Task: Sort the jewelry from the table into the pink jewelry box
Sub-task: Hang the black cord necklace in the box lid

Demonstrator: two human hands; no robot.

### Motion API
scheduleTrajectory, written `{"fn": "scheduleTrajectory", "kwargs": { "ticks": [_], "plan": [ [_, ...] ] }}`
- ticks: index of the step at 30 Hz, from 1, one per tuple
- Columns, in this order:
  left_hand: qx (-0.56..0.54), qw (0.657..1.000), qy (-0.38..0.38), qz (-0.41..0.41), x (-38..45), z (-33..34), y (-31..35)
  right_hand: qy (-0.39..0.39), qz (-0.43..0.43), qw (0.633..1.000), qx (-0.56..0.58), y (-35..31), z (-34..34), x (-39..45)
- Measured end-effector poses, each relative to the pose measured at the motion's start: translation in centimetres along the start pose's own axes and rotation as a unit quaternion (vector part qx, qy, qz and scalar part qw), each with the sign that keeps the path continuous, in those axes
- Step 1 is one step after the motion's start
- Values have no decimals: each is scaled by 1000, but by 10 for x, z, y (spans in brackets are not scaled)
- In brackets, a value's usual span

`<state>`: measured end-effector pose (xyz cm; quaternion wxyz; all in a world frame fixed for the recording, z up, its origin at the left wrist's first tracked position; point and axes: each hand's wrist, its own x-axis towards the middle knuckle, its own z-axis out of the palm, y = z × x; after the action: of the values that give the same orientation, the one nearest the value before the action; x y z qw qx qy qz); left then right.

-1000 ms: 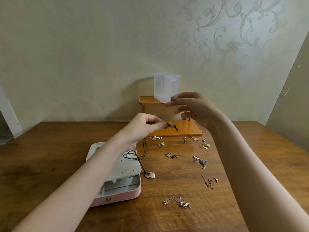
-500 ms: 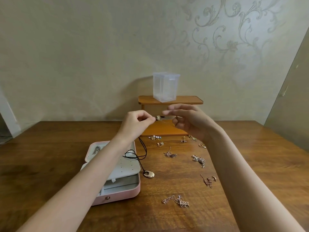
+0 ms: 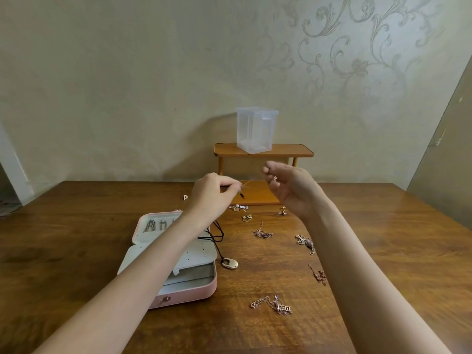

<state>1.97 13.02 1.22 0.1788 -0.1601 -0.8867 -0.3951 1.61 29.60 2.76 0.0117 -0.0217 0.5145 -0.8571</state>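
Observation:
The pink jewelry box (image 3: 189, 293) lies open at the table's left, a white perforated panel over its tray, and several pieces sit in its lid (image 3: 155, 226). Both hands are raised above the table behind the box. My left hand (image 3: 213, 194) pinches a thin earring (image 3: 245, 185) at its fingertips. My right hand (image 3: 288, 187), fingers curled, holds a tiny piece (image 3: 274, 178) near its thumb. A black-cord necklace with an oval pendant (image 3: 229, 263) trails off the box. Several rose-gold chains and earrings lie scattered, among them a nameplate necklace (image 3: 274, 305).
A small two-tier orange wooden shelf (image 3: 264, 149) stands against the wall with a clear plastic container (image 3: 256, 129) on top. A small white piece (image 3: 185, 197) lies at the far left of the wooden table (image 3: 383, 251). A door edge shows at the right.
My hands came together at the earring, then drew apart. The right hand now holds a tiny piece taken off it, and the left still pinches the earring.

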Motion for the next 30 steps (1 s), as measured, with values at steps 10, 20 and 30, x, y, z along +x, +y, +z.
{"fn": "scheduleTrajectory", "kwargs": {
  "ticks": [10,20,30],
  "plan": [
    [81,993,22,89,0,-4,-8,-34,72,901,-426,10,2,-9],
    [104,977,67,174,-5,-1,-5,-86,36,886,-454,18,13,-12],
    [75,984,102,122,-3,-6,0,-92,-51,908,-406,22,17,-13]
  ]
}}
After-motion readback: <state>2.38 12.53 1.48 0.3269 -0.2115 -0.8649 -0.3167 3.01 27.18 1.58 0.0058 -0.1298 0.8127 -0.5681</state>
